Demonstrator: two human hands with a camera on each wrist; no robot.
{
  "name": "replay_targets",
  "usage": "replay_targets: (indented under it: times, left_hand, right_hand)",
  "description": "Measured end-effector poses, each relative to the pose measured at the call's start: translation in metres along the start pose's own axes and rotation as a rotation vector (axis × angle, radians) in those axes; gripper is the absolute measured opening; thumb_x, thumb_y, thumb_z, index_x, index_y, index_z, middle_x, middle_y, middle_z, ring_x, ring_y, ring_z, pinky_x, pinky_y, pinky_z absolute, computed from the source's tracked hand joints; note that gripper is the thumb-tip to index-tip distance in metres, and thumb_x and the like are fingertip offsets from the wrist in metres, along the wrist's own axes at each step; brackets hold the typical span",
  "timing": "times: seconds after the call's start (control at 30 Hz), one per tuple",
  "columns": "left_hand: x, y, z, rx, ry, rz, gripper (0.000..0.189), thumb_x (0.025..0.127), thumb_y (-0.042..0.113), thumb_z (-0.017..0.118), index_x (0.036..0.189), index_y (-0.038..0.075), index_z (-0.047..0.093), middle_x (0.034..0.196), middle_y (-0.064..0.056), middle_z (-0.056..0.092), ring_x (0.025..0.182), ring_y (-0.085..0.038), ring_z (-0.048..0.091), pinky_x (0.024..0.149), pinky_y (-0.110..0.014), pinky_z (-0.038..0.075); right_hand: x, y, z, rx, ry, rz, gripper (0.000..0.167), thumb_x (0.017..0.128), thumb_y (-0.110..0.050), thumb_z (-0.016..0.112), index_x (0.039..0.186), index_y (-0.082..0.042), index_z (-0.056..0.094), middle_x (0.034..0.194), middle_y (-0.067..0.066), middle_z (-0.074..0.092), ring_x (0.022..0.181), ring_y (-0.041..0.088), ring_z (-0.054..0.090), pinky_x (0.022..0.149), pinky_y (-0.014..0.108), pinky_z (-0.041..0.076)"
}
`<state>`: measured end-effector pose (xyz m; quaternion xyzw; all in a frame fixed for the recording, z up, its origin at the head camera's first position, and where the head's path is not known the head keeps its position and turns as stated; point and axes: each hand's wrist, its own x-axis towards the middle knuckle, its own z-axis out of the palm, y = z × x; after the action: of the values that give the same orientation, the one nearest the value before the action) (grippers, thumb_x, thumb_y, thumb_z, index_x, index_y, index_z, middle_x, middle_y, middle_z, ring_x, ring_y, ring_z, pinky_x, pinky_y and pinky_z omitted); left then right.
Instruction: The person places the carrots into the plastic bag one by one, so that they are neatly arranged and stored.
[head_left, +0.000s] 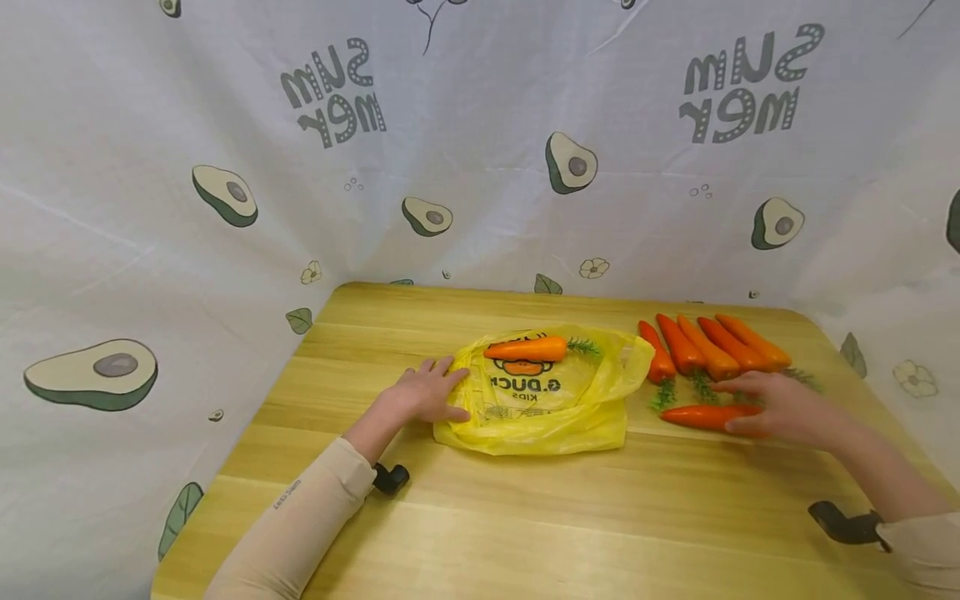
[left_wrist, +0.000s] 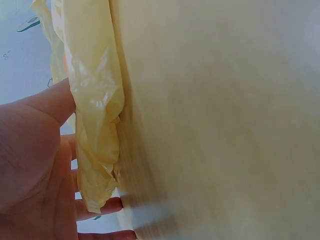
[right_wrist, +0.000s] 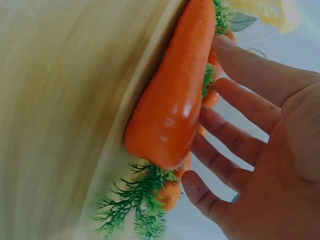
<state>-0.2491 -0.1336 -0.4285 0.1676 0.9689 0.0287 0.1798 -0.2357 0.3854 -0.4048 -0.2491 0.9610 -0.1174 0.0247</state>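
A yellow plastic bag [head_left: 585, 432] with a printed duck lies on the wooden table, its mouth crumpled and loose. One orange carrot [head_left: 534, 349] with a green frilly top is at the bag, showing over the print; whether it is inside I cannot tell. Spread fingers of my left hand [head_left: 429, 393] touch the bag's left edge; the left wrist view shows its yellow film [left_wrist: 95, 85] against the thumb. Over a reddish-orange carrot [right_wrist: 170, 95] lying crosswise hovers my right hand [head_left: 793, 407], fingers extended alongside it without curling round.
Several more carrots [head_left: 701, 343] lie side by side behind the right hand, green tops toward me. A white curtain [head_left: 480, 100] with avocado prints hangs behind the table [head_left: 525, 517] and at its sides. A black wrist mount [head_left: 392, 479] sits below the left hand.
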Motion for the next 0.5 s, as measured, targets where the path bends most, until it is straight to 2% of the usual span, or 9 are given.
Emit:
replay_targets:
  times: [0.1,0.3,0.5]
  left_hand:
    - [-0.001,0.000,-0.001,-0.018,0.003,-0.004,0.083,0.094,0.061,0.060,0.162,0.027,0.026,0.170,-0.009,0.011,0.155,-0.038,0.015,0.119,-0.061,0.022]
    - [-0.003,0.001,-0.002,-0.028,0.007,-0.007,0.083,0.093,0.060,0.061,0.161,0.027,0.027,0.170,-0.009,0.012,0.155,-0.038,0.015,0.119,-0.061,0.022]
    - [-0.004,0.002,-0.002,-0.025,0.008,-0.007,0.083,0.094,0.061,0.061,0.161,0.027,0.027,0.170,-0.009,0.011,0.155,-0.038,0.015,0.120,-0.061,0.022]
  right_hand:
    - [0.001,0.003,0.003,-0.009,-0.013,-0.001,0.056,0.080,-0.029,0.085,0.123,0.002,0.069,0.117,0.025,0.066,0.101,0.039,0.065,0.079,0.046,0.053]
    - [0.001,0.008,0.010,-0.015,-0.029,-0.002,0.058,0.078,-0.028,0.087,0.123,0.004,0.068,0.118,0.030,0.065,0.100,0.043,0.066,0.081,0.054,0.053]
    - [-0.001,0.013,0.017,-0.036,-0.009,0.019,0.062,0.073,-0.024,0.088,0.124,0.004,0.068,0.121,0.040,0.060,0.105,0.056,0.060,0.086,0.064,0.049]
